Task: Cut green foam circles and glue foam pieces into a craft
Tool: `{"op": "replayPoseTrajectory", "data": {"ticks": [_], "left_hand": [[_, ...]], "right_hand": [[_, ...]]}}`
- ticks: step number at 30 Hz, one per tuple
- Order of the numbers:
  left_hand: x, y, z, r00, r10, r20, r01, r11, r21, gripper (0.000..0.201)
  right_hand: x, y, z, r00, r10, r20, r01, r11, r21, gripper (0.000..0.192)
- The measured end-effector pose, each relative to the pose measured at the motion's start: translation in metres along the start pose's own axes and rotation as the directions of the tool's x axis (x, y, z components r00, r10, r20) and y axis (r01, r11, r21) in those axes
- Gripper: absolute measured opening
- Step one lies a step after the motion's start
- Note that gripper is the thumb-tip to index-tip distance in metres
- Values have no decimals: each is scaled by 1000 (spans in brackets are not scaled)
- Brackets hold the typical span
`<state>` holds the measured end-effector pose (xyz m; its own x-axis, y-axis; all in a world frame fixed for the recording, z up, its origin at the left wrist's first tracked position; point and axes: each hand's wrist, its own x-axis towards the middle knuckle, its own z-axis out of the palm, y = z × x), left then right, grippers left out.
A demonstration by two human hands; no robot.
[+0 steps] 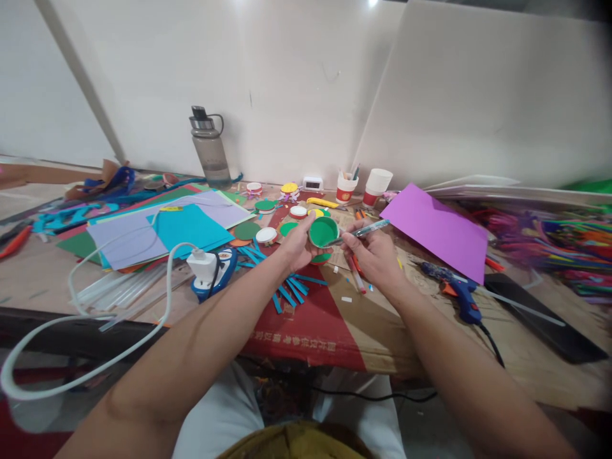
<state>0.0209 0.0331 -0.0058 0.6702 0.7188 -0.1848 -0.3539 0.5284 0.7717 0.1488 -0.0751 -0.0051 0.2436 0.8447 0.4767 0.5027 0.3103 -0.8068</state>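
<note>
My left hand holds a small round piece with a green paper disc on its face, lifted above the table. My right hand grips a clear pen, its tip pointing left at the edge of the green disc. Both hands hover over a red and brown cardboard sheet. Blue paper strips lie scattered just below my left hand.
Coloured paper sheets are piled at left, a purple sheet at right. A blue glue gun lies right of my hand. Paper cups, a grey water bottle, a white plug and cable, and round cutouts stand nearby.
</note>
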Motion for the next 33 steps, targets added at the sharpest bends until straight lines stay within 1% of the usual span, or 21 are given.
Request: {"op": "replayPoseTrajectory", "data": {"ticks": [7,12,17,24,28,33], "left_hand": [[0,-1,1,999,-25,34,24,999,21,40],[-2,-1,2,999,-31,39,30,999,41,41],[-2,-1,2,999,-28,44,26,999,38,41],[-4,-1,4,997,-41,71,37,997,63,47],[-4,-2,4,996,-35,83,29,997,72,47],[-3,-3,3,993,-40,108,34,998,58,47]], "right_hand": [[-1,-5,0,1000,-15,-14,14,998,-65,19],[0,-2,0,1000,-21,-12,20,997,-80,16],[0,0,0,1000,-3,-13,2,995,-102,19],[-2,-3,-1,999,41,-19,-44,985,-168,23],[-1,-5,-1,999,34,-27,-39,977,-208,22],[0,-6,-2,999,24,-34,-31,977,-212,22]]}}
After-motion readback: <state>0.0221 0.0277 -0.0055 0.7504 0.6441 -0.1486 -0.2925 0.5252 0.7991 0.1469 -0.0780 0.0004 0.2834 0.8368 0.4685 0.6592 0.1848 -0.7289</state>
